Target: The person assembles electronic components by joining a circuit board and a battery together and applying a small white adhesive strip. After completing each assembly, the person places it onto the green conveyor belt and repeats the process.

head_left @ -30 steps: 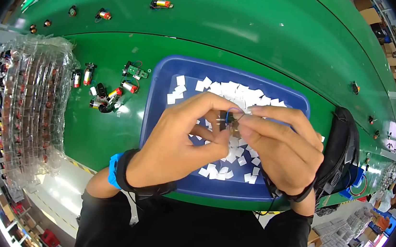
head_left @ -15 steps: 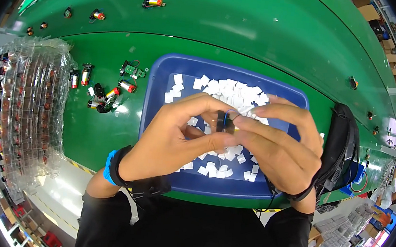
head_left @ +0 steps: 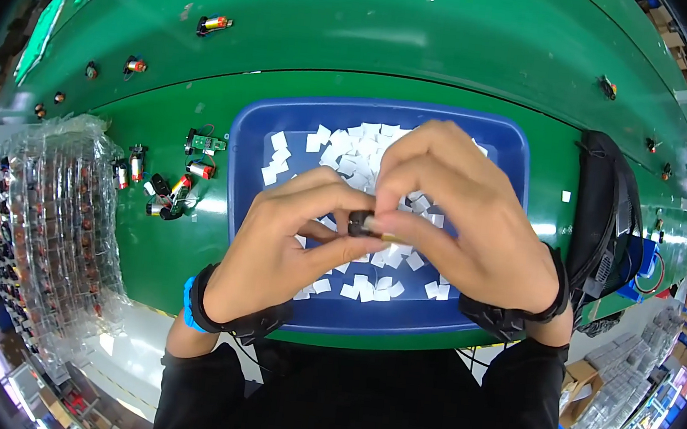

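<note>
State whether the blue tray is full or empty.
Partly filled: loose white squares lie scattered in the blue tray, its blue bottom showing between them.

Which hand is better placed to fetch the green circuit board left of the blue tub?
Left, probably: the left hand is nearer the green circuit board, with the right hand farther across, though both hold a small dark part.

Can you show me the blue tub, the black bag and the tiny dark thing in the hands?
Blue tub (head_left: 246,154): head view, its left wall.
Black bag (head_left: 599,199): head view, its middle.
Tiny dark thing (head_left: 357,223): head view, its exposed dark end.
</note>
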Motion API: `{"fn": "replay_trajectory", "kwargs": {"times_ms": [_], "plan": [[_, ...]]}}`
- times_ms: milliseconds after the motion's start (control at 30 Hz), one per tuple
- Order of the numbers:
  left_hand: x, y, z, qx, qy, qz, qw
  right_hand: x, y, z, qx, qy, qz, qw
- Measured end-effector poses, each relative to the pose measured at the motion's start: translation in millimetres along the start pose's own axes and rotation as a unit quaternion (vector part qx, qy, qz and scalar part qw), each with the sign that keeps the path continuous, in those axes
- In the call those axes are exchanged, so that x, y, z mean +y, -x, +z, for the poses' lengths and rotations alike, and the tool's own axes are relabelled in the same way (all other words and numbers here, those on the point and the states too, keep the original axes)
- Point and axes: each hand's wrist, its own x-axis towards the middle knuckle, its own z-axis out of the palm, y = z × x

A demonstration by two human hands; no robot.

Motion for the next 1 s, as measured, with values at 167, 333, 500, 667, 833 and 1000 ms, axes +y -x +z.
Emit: {"fn": "replay_trajectory", "kwargs": {"times_ms": [167, 333, 500, 667, 833, 1000], "plan": [[-0.4, 0.0, -1.9, 0.065, 0.164, 0.012, 0.984, -9.1, 0.6, 6.5, 0.099, -0.180, 0.076, 0.976], [-11.2, 1.7, -8.4, 0.105, 0.240, 0.110, 0.959, -24.3, 8.5, -2.6, 0.178, -0.158, 0.083, 0.968], [-7.2, 3.7, -0.5, 0.122, 0.161, 0.143, 0.969, -12.5, 9.1, 15.0, 0.139, -0.070, -0.008, 0.988], [-7.1, 11.4, -2.7, 0.137, 0.039, 0.158, 0.977, -13.3, 9.3, 26.2, 0.176, -0.110, -0.013, 0.978], [0.1, 12.9, -12.0, 0.137, -0.198, 0.208, 0.948, -17.3, 9.9, 24.5, 0.141, -0.185, 0.018, 0.972], [7.5, 13.6, -14.8, 0.098, -0.204, 0.267, 0.937, -14.3, 12.4, 17.1, 0.132, -0.098, -0.029, 0.986]]}}
